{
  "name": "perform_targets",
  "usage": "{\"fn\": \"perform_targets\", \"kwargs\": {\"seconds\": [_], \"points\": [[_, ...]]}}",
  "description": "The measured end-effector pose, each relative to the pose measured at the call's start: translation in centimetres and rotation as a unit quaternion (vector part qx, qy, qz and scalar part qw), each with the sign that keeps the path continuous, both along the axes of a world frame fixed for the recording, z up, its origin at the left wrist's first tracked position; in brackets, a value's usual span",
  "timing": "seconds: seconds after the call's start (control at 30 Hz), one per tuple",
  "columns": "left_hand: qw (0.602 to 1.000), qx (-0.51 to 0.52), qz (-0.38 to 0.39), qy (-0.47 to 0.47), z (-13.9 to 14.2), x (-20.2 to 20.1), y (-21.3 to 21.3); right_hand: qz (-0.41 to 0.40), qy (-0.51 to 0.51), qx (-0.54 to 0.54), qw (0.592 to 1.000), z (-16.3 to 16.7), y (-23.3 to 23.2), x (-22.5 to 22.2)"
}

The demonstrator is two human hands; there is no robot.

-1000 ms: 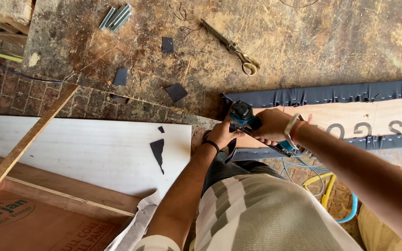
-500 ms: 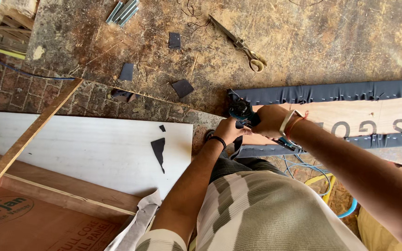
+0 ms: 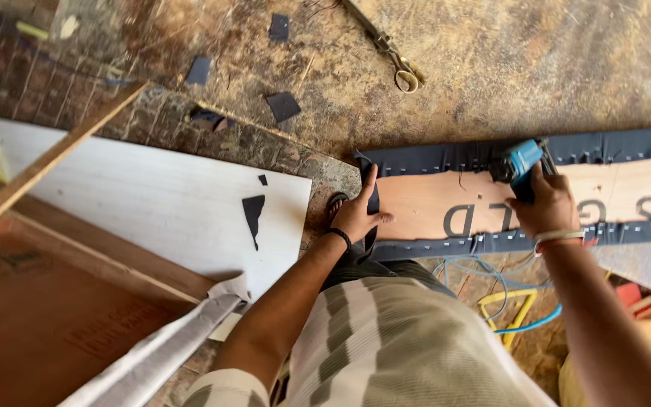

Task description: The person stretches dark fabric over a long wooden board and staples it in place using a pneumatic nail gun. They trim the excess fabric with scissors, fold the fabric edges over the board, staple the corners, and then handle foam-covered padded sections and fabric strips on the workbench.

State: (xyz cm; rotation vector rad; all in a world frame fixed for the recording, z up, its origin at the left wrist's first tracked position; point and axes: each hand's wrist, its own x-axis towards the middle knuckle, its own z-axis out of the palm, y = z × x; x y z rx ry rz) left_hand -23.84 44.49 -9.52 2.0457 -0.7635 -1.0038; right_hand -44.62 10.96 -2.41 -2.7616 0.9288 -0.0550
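One head-worn camera looks steeply down, close over the person's arms and floor.

Blue, tan and dark grey over mottled brown

Bright blue on the stapler [image 3: 523,162], black at its nose; pale tan on the wooden board [image 3: 491,200], with grey letters; dark blue-grey on the fabric strip [image 3: 446,157] along its edges, dotted with small silver staples; white with faint grain on the sheet [image 3: 137,196]; black on the scraps [image 3: 283,106]; grey and cream stripes on the shirt [image 3: 386,354]; mottled brown on the floor [image 3: 529,60]; yellow and blue on the cords [image 3: 518,309].
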Motion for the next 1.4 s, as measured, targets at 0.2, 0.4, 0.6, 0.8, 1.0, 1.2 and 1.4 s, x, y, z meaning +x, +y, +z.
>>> {"fn": "perform_targets", "kwargs": {"seconds": [0.2, 0.4, 0.6, 0.8, 1.0, 1.2, 1.4], "points": [[0.987, -0.155, -0.012, -0.03, -1.3, -3.9, 2.5, 0.024, -0.087, -0.091, 0.992, -0.4, 1.8, -2.6], [0.915, -0.296, 0.26, 0.084, -2.4, 1.6, 3.9, 0.037, -0.161, 0.138, 0.976, 3.6, 9.9, 4.1], [0.902, -0.304, 0.246, 0.184, -2.5, 5.0, 2.2, 0.15, -0.108, 0.208, 0.961, 1.7, 19.3, 15.1], [0.903, -0.353, 0.19, 0.153, -2.1, 5.4, 1.2, 0.112, -0.099, 0.178, 0.973, 1.6, 20.9, 16.9], [0.902, -0.373, 0.12, 0.183, -2.3, 7.1, 0.3, 0.065, -0.108, 0.182, 0.975, 1.3, 22.4, 16.5], [0.943, -0.332, -0.007, -0.002, -1.3, 9.7, 0.5, 0.055, -0.132, 0.174, 0.974, 0.8, 23.2, 16.2], [0.942, -0.259, -0.149, -0.154, -0.8, 11.8, -0.6, 0.065, -0.004, 0.11, 0.992, 1.3, 22.7, 16.7]]}}
